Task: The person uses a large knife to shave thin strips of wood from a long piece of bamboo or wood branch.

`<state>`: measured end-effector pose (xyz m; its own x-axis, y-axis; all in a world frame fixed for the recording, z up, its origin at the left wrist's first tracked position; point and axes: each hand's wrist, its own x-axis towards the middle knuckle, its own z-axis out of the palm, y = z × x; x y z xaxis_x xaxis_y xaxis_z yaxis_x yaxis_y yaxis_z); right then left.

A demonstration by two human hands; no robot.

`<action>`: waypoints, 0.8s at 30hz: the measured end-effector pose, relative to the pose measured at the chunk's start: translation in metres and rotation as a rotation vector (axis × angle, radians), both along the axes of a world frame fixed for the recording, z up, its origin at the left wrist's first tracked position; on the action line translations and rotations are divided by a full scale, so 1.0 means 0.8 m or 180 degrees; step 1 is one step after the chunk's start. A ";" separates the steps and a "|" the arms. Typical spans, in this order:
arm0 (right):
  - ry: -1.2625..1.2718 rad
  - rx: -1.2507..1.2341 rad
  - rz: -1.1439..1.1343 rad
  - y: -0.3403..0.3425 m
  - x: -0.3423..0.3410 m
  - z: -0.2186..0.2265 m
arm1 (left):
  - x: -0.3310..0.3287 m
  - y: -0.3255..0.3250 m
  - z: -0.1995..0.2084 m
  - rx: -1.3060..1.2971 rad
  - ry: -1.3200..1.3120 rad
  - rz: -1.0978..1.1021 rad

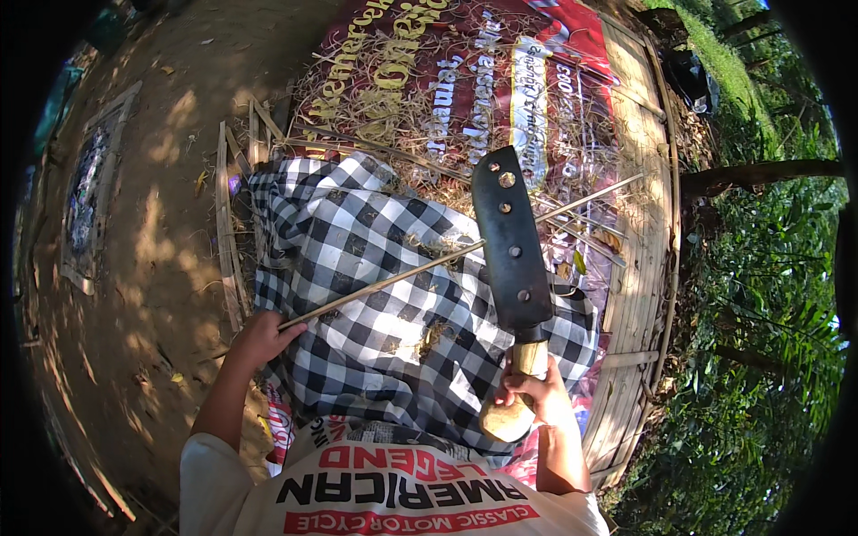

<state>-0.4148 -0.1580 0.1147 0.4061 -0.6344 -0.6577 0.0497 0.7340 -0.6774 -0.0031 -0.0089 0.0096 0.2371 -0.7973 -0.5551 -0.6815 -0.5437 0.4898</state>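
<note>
My right hand is closed round the wooden handle of a cleaver. Its broad dark blade, pierced by a row of holes, points away from me. A thin bamboo strip is gripped near one end by my left hand. From there the strip slants up to the right, passes behind the blade and comes out on its far side. Beneath both hands a black-and-white checkered cloth lies over my lap, with bits of shavings on it.
A red printed banner, strewn with curly shavings, covers much of the bamboo platform. More thin strips lie right of the blade. Split bamboo pieces stand left of the cloth, beside dirt ground. Green plants grow at right.
</note>
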 end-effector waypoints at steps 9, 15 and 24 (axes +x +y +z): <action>-0.0173 -0.0509 -0.0710 -0.033 -0.012 0.019 | -0.004 0.002 0.001 0.0028 0.0002 0.0125; -0.0316 -0.0034 0.0325 0.039 0.025 -0.012 | -0.002 -0.002 -0.002 0.0048 0.0067 0.0064; -0.0250 -0.0133 -0.0184 0.031 0.013 -0.022 | -0.005 -0.013 0.014 0.0115 -0.0084 0.0028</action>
<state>-0.4044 -0.1332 0.0968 0.4172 -0.6846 -0.5977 0.1453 0.6995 -0.6997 -0.0070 -0.0189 0.0205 0.2590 -0.7747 -0.5769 -0.6890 -0.5667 0.4517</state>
